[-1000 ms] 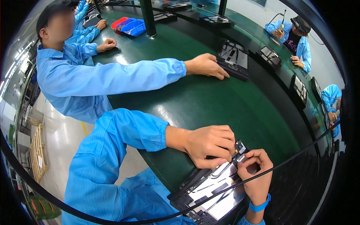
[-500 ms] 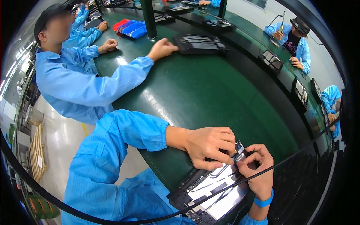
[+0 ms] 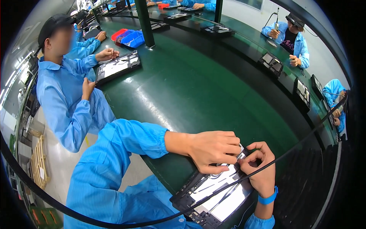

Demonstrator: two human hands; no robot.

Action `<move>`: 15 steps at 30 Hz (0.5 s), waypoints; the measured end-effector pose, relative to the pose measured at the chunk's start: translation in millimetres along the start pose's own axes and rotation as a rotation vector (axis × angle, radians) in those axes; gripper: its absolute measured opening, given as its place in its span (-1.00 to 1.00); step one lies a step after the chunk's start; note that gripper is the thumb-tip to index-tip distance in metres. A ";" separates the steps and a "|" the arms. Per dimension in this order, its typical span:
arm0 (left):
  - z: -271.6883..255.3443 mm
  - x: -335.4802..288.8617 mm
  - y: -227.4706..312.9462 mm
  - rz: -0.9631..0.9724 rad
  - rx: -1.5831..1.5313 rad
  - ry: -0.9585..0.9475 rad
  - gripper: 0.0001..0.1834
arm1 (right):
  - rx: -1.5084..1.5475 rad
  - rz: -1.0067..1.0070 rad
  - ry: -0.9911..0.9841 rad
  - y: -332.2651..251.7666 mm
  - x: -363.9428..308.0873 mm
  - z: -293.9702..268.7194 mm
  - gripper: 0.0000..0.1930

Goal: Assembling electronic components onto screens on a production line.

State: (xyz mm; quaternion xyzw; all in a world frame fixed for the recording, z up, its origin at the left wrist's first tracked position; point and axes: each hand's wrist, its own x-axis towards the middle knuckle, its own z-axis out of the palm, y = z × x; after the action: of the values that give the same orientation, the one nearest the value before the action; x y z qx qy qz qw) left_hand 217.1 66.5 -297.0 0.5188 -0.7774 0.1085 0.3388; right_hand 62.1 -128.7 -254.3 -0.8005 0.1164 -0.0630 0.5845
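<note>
An opened flat electronic device (image 3: 223,196), with a black frame, a bright silvery panel and dark cables, lies tilted at the front edge of the green table. My left hand (image 3: 213,150) reaches across from the left, its bent fingers closed over the device's far edge and its thumb low over the panel. At the same edge, on the right, my right hand (image 3: 261,168) is closed in a pinch with thumb and forefinger together. A blue wristband (image 3: 268,197) circles that wrist. Whatever small part the fingertips hold is hidden by the fingers.
On my left a co-worker in blue (image 3: 65,91) handles a similar opened device (image 3: 118,66). Red and blue bins (image 3: 131,38) stand beyond. A dark post (image 3: 145,26) rises from the table (image 3: 183,95). Devices line the dark strip (image 3: 244,49); a black cable (image 3: 301,147) crosses my view.
The co-worker has drawn the other device from the dark strip to the table edge in front of them. My hands stay at the same edge, with slight finger shifts.
</note>
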 end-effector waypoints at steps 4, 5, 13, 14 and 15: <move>8.5 -4.1 -3.9 0.059 -0.041 0.081 -0.79 | 0.033 -0.006 -0.023 5.1 -3.3 -2.3 -0.56; 9.7 -4.7 -4.9 0.063 -0.039 0.078 -0.79 | 0.034 -0.011 -0.019 6.6 -4.4 -3.2 -0.56; 14.5 -12.7 -2.4 0.129 -0.145 0.170 -0.82 | -0.071 -0.074 -0.127 5.6 -8.4 -8.4 -0.54; 14.6 -13.8 -1.9 0.126 -0.136 0.197 -0.82 | -0.069 -0.073 -0.131 6.8 -8.2 -8.5 -0.54; 14.1 -14.7 -1.0 0.122 -0.137 0.198 -0.82 | -0.097 -0.090 -0.135 9.6 -9.4 -9.4 -0.53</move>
State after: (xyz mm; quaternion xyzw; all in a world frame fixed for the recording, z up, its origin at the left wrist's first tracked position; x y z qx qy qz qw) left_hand 215.5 69.6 -317.1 0.4330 -0.7758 0.1259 0.4413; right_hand 49.8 -137.6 -260.2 -0.8347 0.0436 -0.0294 0.5482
